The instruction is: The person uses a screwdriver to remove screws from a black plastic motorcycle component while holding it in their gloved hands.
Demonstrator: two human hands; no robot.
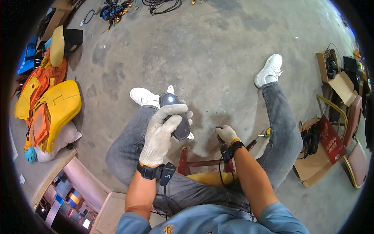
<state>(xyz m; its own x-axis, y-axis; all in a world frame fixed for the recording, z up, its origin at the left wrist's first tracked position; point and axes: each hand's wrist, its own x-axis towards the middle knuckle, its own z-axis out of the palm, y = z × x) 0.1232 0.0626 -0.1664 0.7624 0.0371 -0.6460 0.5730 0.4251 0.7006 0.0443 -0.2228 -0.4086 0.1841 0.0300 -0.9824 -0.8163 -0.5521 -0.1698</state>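
Observation:
My left hand (165,126), in a white knit work glove, is wrapped round a dark oval lamp-like unit (181,129). Its glossy black end catches a bright reflection, and a white mounting tab with a hole stands out at each end. The unit is held tilted above the floor, in front of my left knee. Also gloved, my right hand (226,134) is closed low between my legs. A small dark tip shows at its fingers, too little to name. Right of that hand are a red-and-black handled tool (252,145) and a green-and-yellow handled tool (266,133).
A red stool frame (183,160) is under me. Yellow and orange plastic shells (62,103) lie at the left. Cable bundles (115,11) lie far ahead on the concrete floor (202,50). At the right are an open carton (311,169) and chairs with brass-coloured frames (352,117).

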